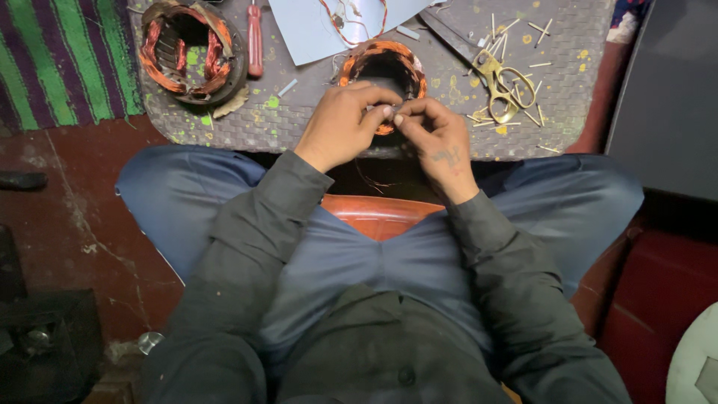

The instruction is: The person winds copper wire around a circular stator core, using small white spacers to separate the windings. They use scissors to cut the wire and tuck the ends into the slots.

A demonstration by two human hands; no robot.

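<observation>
While both hands pinch together, the copper coil [383, 66] lies directly beyond the fingertips.
Left hand [340, 123] and right hand [437, 138] meet fingertip to fingertip, clamped on something too small to identify; coil rests on the desk [314, 127], equally near both.

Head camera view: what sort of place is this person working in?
Probably a small motor-repair workshop. Copper-wound stators, one set aside and one by the hands, lie on a paint-flecked board with scissors and a red-handled screwdriver.
</observation>
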